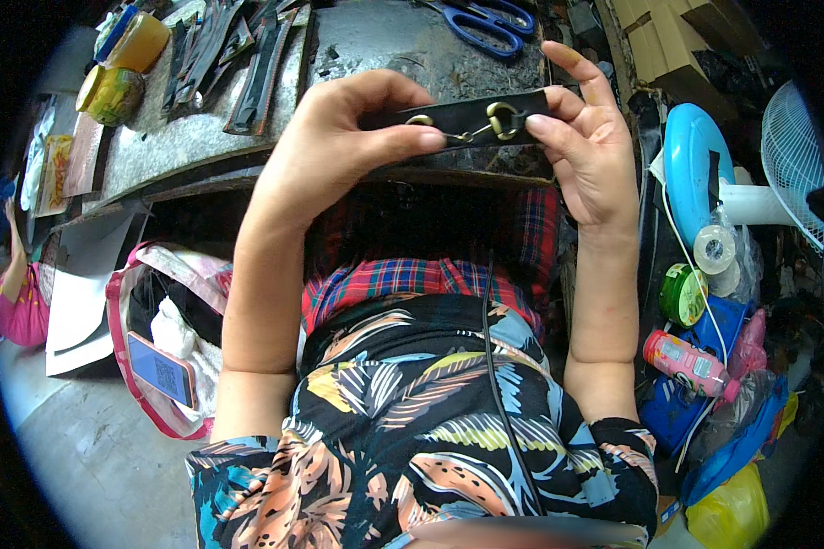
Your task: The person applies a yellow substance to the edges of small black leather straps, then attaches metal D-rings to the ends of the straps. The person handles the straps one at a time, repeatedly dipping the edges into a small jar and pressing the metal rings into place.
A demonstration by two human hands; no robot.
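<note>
Both hands hold up a short black strap, stretched level over the near edge of the workbench. Brass-coloured metal hardware, like a horsebit with two rings, lies along the strap's face. My left hand pinches the strap's left end between thumb and fingers. At the other end, my right hand grips it with thumb and bent finger, its index finger raised away. The fingers behind the strap are partly hidden.
Blue-handled scissors lie on the bench's dark board. Black strips and lidded jars stand further left. A bag holding a phone sits below left. To the right are a blue-and-white fan, a pink bottle and a green tape roll.
</note>
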